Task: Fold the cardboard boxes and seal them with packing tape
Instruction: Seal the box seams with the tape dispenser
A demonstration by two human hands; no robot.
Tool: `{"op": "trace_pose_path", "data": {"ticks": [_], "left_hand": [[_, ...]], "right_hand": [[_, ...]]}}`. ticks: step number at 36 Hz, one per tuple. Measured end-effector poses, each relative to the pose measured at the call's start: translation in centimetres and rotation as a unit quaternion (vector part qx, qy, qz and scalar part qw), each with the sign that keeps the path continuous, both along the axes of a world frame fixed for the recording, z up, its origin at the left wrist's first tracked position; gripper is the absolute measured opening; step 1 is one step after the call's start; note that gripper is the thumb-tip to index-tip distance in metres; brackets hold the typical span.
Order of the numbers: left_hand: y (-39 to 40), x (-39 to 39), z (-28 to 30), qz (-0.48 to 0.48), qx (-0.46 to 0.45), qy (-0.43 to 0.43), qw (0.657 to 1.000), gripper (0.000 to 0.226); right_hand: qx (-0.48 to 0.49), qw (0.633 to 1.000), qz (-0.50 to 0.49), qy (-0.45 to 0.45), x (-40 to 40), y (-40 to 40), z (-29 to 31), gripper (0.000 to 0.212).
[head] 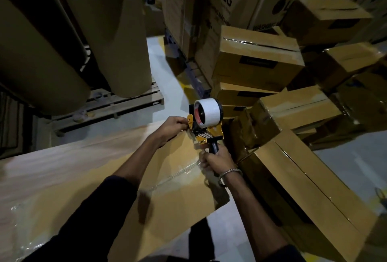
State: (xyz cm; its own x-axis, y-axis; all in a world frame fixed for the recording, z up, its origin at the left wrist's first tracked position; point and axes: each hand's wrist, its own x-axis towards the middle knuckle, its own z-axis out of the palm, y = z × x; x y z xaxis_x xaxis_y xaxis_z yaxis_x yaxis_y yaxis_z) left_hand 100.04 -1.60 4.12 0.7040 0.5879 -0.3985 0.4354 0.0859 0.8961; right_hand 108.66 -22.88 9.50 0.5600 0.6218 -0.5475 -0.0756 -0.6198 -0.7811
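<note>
Head view shows the tape dispenser (206, 123) at the far end of the box (171, 178) seam, right hand (215, 160) fingers wrapped on its handle, left hand (174, 124) fingers pinching its front, the taped seam running back toward the person.

A large brown cardboard box (167, 188) lies near centre, a clear tape strip running along its top seam. At its far right edge sits a yellow-black tape dispenser (206, 121), white roll upright.

Big brown paper rolls (48, 56) on wooden pallet (125, 102) — left.
</note>
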Motion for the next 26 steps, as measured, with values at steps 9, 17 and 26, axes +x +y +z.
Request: {"op": "trace_pose_path", "data": {"ticks": [9, 17, 26], "left_hand": [[0.1, -0.8, -0.7, -0.133, 0.095, -0.018, 0.986, 0.031], [0.4, -1.0, -1.2, -0.149, 0.079, -0.030, 0.985, 0.026], [-0.1, -0.8, -1.1, -0.118, 0.096, -0.030, 0.988, 0.023]], "right_hand": [[0.013, 0.999, -0.009, 0.034, 0.2, 0.0, -0.1, 0.023], [-0.015, 0.999, 0.038, 0.004, 1.0, -0.5, 0.3, 0.002], [-0.010, 0.995, 0.055, 0.081, 1.2, -4.9, 1.9, 0.007]]}}
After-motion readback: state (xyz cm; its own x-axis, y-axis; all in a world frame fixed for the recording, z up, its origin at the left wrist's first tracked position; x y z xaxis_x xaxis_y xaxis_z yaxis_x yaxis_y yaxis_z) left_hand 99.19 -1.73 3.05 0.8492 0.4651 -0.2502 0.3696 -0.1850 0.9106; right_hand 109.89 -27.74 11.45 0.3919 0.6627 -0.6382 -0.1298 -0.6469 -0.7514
